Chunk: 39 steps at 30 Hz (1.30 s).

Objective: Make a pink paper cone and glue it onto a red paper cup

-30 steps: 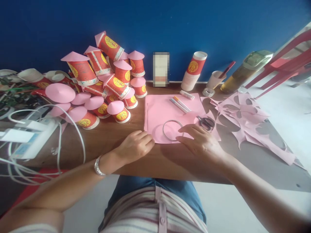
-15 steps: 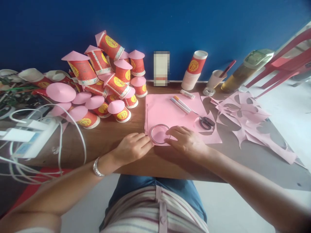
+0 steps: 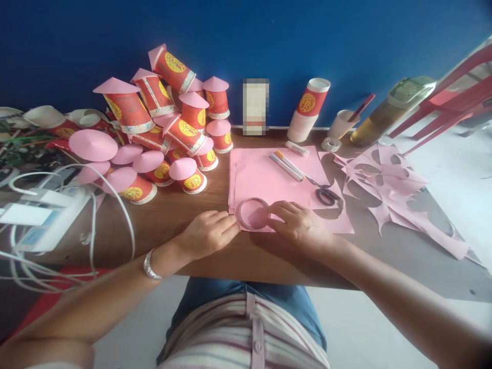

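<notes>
A thin greyish ring (image 3: 254, 213) lies flat on the near left corner of a pink paper sheet (image 3: 265, 179). My right hand (image 3: 302, 223) is at the ring's right side, its thumb and curled fingers against the rim. With fingers bent together, my left hand (image 3: 209, 233) pinches the sheet's near left corner; its thumb is hidden. Black-handled scissors (image 3: 327, 195) lie on the right part of the paper. Two markers (image 3: 286, 167) and a glue stick (image 3: 297, 148) rest farther back on it.
Red paper cups with pink cone tops (image 3: 192, 174) are piled at the left. White cables and a power strip (image 3: 57, 218) lie nearer. Pink paper scraps (image 3: 388, 179), a bottle (image 3: 392, 110), stacked cups (image 3: 307, 110) and a tape roll (image 3: 331, 145) are at the right.
The ring has shifted very slightly, and the loose pink paper by the scissors now lies flatter and a little nearer me. My right hand has moved slightly right; my left hand has barely moved.
</notes>
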Tool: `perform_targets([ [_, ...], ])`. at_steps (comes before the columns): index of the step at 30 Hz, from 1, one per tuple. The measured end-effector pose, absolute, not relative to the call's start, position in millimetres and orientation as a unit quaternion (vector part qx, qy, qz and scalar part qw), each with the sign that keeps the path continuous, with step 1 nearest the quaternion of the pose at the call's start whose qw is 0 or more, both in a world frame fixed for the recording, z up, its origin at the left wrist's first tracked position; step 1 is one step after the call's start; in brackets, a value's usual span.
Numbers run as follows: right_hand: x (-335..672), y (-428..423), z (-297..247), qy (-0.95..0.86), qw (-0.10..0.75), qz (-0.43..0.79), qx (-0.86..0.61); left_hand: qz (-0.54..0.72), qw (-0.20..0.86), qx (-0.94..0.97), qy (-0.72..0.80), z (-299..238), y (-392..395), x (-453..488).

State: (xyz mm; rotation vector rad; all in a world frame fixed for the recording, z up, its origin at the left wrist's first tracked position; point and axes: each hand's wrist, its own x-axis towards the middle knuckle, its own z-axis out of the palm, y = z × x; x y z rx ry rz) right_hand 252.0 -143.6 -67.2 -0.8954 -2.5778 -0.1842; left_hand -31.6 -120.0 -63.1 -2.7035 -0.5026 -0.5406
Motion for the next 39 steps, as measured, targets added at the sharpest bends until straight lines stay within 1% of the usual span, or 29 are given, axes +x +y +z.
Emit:
perform_targets([
  [5, 275, -151, -59, -0.914, 0.193, -0.063, -0.351, -0.172, 0.18, -0.949, -0.193, -60, -119, -39],
  [12, 294, -167, -60, -0.879, 0.189, -0.043, -0.436, -0.167, 0.185, -0.946, -0.205, -60, -120, -55],
  [17, 298, -164, -68, -0.884, 0.177, -0.051, -0.43, -0.164, 0.178, -0.949, -0.204, -60, -121, -58],
  [24, 303, -159, -70, -0.881, 0.2, -0.108, -0.415, -0.171, 0.164, -0.949, -0.206, -60, -121, -61],
  [39, 303, -161, -70, -0.876, 0.209, -0.099, -0.422, -0.177, 0.16, -0.946, -0.221, -60, -122, -66],
])
